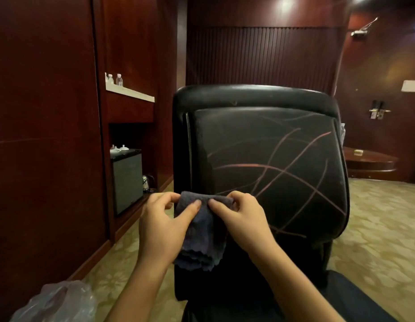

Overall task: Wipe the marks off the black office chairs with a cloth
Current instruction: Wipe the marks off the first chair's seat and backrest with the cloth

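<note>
Soft, limp cloth [201, 228] is pinched at its top fold by left hand [162, 219] and right hand [241, 217]; best bunched for wiping marked chair [259, 159]

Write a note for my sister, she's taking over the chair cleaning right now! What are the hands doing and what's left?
Left hand: pinches the top edge of the dark cloth.
Right hand: pinches the same edge beside it; the cloth hangs folded between both, in front of the black chair.
Done: nothing seen wiped yet; pink marks criss-cross the chair back.
Left: press the cloth on the back and rub off every line, probably starting at the lower left, nearest the hands.
</note>
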A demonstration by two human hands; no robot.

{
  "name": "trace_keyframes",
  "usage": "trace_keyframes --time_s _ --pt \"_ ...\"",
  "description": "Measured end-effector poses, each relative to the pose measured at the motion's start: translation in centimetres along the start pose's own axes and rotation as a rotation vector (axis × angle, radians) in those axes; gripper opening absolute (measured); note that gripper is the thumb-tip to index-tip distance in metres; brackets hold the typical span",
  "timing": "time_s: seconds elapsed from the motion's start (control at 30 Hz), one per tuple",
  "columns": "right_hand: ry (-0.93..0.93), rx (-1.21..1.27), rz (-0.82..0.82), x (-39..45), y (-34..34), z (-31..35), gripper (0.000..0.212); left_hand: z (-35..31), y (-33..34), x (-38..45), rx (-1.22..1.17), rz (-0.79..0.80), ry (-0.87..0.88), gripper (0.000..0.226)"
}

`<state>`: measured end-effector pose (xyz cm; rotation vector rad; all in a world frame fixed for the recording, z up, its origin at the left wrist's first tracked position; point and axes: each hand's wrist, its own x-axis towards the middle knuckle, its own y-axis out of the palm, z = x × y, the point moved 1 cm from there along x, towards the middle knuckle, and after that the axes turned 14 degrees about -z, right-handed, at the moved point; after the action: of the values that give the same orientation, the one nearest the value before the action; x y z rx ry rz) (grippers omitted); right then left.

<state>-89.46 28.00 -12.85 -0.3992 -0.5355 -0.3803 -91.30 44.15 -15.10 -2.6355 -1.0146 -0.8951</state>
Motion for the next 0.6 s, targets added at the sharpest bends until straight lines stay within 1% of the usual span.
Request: trace_keyframes --time_s 0.03,0.1,0.17,0.27,0.37,0.43,0.5,0.57,0.6 --pt "-0.012 -0.012 0.001 0.1 -0.2 0.0 0.031 -0.2 0.2 -0.2 -0.026 0.04 -0.003 0.027" --pt "-0.023 0.075 -0.032 0.8 -0.5 0.3 0.028 -0.9 1.4 -0.3 -0.218 0.108 -0.136 0.011" --pt "-0.053 0.127 -0.056 1.9 -0.5 0.8 0.028 -1.3 2.8 0.2 -0.327 0.089 -0.257 0.009" --pt "-0.092 0.097 -0.072 3.3 -0.6 1.3 0.026 -1.9 4.7 1.7 -0.326 0.045 -0.271 0.01" --pt "-0.108 0.071 -0.096 4.9 -1.0 1.2 0.028 -2.8 5.6 3.3 -0.308 0.04 -0.238 0.012" --pt "-0.122 0.063 -0.112 5.7 -0.9 0.9 0.026 -3.0 6.0 3.6 -0.264 0.032 -0.186 0.011" --pt "-0.143 0.046 -0.117 6.1 -0.6 0.8 0.024 -2.8 6.2 3.4 -0.194 -0.013 -0.084 0.011" --pt "-0.178 0.008 -0.123 6.5 -0.2 0.7 0.026 -2.5 6.6 3.5 -0.102 -0.1 0.032 0.011" --pt "-0.196 -0.011 -0.127 6.9 0.0 0.8 0.027 -2.5 6.7 3.7 -0.062 -0.144 0.082 0.016"
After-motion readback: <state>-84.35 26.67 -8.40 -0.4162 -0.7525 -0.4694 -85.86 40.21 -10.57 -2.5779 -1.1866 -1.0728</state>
